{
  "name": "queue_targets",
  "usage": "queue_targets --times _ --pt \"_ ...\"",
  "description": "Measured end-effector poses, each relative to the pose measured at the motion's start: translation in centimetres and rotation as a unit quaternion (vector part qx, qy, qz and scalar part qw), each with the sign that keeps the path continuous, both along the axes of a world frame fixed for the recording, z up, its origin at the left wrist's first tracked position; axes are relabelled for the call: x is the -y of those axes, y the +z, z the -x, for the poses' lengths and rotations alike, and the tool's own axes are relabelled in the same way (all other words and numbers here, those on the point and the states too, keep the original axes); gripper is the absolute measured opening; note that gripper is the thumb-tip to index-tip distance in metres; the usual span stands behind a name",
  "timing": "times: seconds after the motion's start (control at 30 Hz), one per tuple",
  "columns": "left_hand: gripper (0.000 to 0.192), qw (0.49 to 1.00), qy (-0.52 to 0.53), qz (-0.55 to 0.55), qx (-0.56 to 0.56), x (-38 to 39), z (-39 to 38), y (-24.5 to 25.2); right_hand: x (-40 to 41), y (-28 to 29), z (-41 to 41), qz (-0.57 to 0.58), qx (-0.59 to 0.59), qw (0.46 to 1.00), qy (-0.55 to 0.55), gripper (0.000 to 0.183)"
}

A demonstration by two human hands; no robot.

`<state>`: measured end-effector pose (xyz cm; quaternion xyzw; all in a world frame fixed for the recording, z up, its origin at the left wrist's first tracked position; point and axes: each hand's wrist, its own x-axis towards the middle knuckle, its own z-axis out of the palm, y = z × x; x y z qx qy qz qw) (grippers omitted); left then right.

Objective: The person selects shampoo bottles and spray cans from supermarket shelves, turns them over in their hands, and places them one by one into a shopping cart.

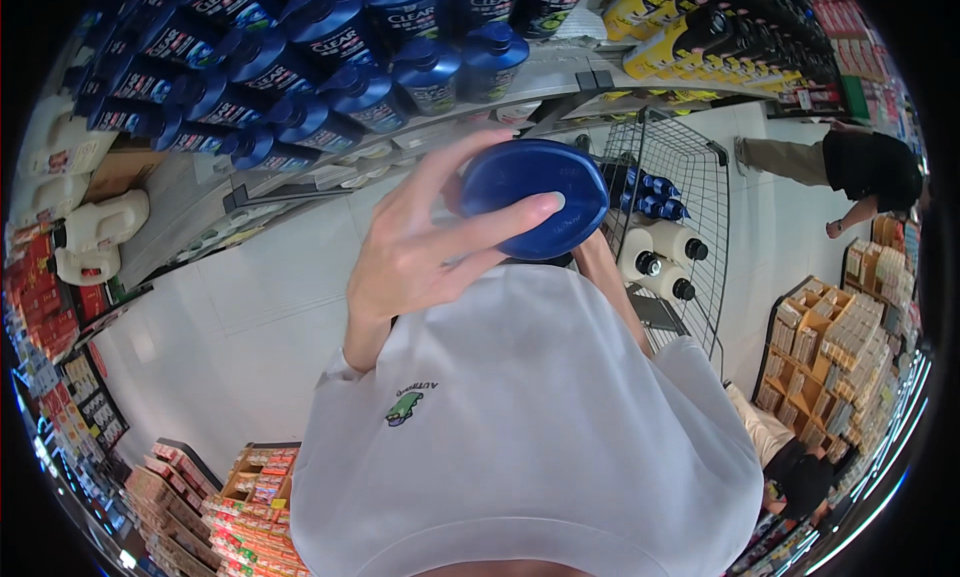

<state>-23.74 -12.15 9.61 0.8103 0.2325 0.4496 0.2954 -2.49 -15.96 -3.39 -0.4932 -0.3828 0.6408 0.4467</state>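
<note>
My left hand (416, 247) grips a dark blue plastic bottle (525, 176) at chest height. The oval base of the bottle faces the camera, and one fingertip lies across it. Behind the bottle, my right hand is hidden; only its wrist and forearm (611, 284) show, so its grip cannot be told. Blue Clear pump bottles (360, 97) stand in rows on the shelf beyond. A wire shopping cart (701, 202) stands to the right, holding several small blue bottles (652, 194) and cream jugs with black caps (667, 251).
Yellow and black bottles (675, 56) line the shelf at upper right, and large white jugs (101, 221) stand at left. One person in black (862, 161) is beyond the cart; another (799, 472) is at lower right, near wooden display racks (810, 352). Pale tiled floor (247, 307) lies at left.
</note>
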Motion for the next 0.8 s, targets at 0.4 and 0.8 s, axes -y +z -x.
queue_targets --times 0.4,0.8 --pt "0.087 0.821 -0.274 0.498 -0.048 -4.1 -11.4 -11.8 10.6 8.8 -19.2 0.131 0.408 0.902 -0.057 0.04" --pt "0.054 0.704 -0.3 0.558 -0.32 -0.1 -32.6 -25.6 5.0 3.7 -39.9 0.187 0.632 0.752 -0.009 0.036"
